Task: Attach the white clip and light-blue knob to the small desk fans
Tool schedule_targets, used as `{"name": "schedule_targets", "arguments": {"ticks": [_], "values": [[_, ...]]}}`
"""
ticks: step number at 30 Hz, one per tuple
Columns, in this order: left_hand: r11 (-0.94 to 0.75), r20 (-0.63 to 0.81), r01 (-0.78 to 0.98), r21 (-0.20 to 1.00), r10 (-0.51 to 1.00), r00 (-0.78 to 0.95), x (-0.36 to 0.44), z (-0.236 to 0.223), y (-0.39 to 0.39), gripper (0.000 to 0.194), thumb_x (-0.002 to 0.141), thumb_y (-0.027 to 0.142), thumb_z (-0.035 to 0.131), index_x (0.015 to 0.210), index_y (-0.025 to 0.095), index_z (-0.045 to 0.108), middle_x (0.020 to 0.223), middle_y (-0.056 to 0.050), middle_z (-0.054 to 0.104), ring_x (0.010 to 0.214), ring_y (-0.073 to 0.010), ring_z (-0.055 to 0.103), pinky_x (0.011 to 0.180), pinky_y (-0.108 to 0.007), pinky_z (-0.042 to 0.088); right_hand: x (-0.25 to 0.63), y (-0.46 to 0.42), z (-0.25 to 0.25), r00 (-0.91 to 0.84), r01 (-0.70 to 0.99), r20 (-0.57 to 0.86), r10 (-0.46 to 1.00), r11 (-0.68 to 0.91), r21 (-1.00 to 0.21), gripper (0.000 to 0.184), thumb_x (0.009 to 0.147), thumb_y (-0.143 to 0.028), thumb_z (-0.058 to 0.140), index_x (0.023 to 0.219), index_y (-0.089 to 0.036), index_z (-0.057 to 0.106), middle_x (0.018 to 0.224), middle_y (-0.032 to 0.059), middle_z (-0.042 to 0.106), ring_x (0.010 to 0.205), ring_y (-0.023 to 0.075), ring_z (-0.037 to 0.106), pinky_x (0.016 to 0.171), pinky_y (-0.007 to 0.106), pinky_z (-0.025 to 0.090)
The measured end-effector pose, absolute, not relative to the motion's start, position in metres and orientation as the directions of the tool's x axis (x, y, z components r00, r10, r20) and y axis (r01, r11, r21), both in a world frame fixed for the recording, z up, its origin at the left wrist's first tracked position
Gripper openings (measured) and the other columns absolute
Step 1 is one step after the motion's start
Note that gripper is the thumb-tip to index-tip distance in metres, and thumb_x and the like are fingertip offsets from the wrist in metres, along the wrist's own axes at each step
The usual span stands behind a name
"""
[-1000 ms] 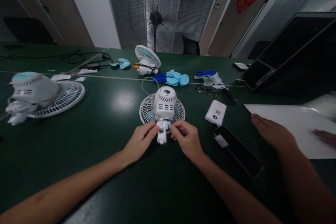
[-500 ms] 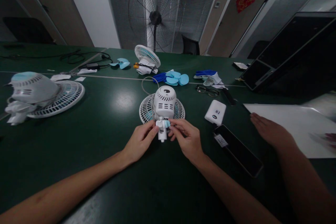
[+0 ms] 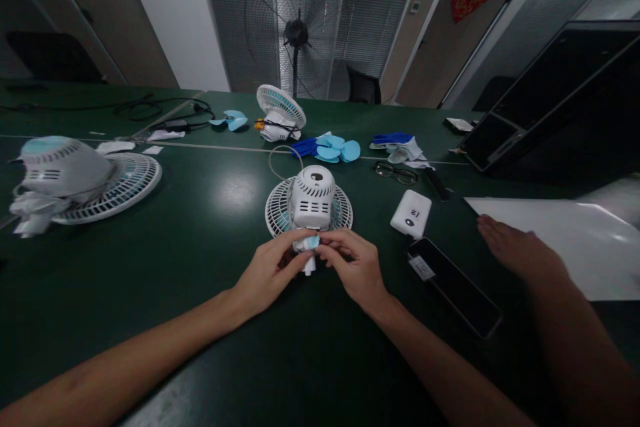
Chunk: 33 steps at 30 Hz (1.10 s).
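Note:
In front of me a small white fan (image 3: pixel 313 197) lies face down on its round grille (image 3: pixel 277 212), with its motor housing up. A white clip-like bracket (image 3: pixel 309 265) with a light-blue knob (image 3: pixel 313 241) juts from it toward me. My left hand (image 3: pixel 273 263) is closed on the bracket's left side, thumb and fingers round its joint. From the other side, my right hand (image 3: pixel 355 263) pinches the light-blue knob between thumb and fingers. The fingertips partly cover the bracket and the knob.
A second fan (image 3: pixel 65 173) lies at the left; a third (image 3: pixel 280 113) stands behind. Blue fan blades (image 3: pixel 337 148), gloves (image 3: pixel 397 147), glasses (image 3: pixel 395 172), a white power bank (image 3: pixel 411 213) and a phone (image 3: pixel 455 287) lie about. Another person's hand (image 3: pixel 520 250) rests by a white board (image 3: pixel 600 247).
My left fingers have moved over the top of the bracket's joint, covering more of it. The blue knob has shifted slightly left and down. The fan body stays nearly in place.

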<state>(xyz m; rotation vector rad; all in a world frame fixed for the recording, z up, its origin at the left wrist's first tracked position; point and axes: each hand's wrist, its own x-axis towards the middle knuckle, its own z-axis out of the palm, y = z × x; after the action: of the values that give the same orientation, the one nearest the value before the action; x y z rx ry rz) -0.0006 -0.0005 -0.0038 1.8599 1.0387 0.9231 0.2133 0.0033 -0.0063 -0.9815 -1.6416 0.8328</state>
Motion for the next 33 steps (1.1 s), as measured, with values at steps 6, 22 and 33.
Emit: {"name": "schedule_targets", "arguments": {"ticks": [6,22,33], "values": [[-0.395,0.249,0.344,0.852,0.883,0.398,-0.001,-0.003,0.001,0.037,0.105,0.035,0.058,0.14,0.022,0.061,0.12,-0.01,0.071,0.092,-0.02,0.069,0.077,-0.03,0.061,0.214,0.004,-0.003,-0.17,0.251,0.405,0.898,0.437,-0.864,0.011,0.097,-0.032,0.07,0.097,-0.023,0.075,0.09,0.0033,0.071,0.075,0.0163,0.069,0.064,0.029,0.06],[-0.395,0.245,0.367,0.842,0.887,0.392,0.0,-0.001,0.0,0.038,0.107,0.038,0.056,0.141,0.023,0.057,0.118,-0.008,0.072,0.091,-0.0197,0.069,0.077,-0.03,0.058,0.214,-0.003,0.003,-0.242,0.293,0.486,0.84,0.541,-0.789,0.026,0.098,-0.02,0.064,0.124,-0.027,0.067,0.105,0.0037,0.067,0.078,0.0147,0.066,0.067,0.028,0.057],[-0.411,0.261,0.381,0.828,0.884,0.387,-0.002,-0.008,0.002,0.04,0.106,0.038,0.055,0.143,0.024,0.055,0.116,-0.006,0.072,0.08,-0.0166,0.067,0.071,-0.029,0.057,0.214,0.002,-0.006,-0.269,0.204,0.475,0.838,0.531,-0.822,0.028,0.102,-0.019,0.061,0.126,-0.03,0.07,0.112,0.0036,0.066,0.074,0.0107,0.068,0.069,0.027,0.063]]}}
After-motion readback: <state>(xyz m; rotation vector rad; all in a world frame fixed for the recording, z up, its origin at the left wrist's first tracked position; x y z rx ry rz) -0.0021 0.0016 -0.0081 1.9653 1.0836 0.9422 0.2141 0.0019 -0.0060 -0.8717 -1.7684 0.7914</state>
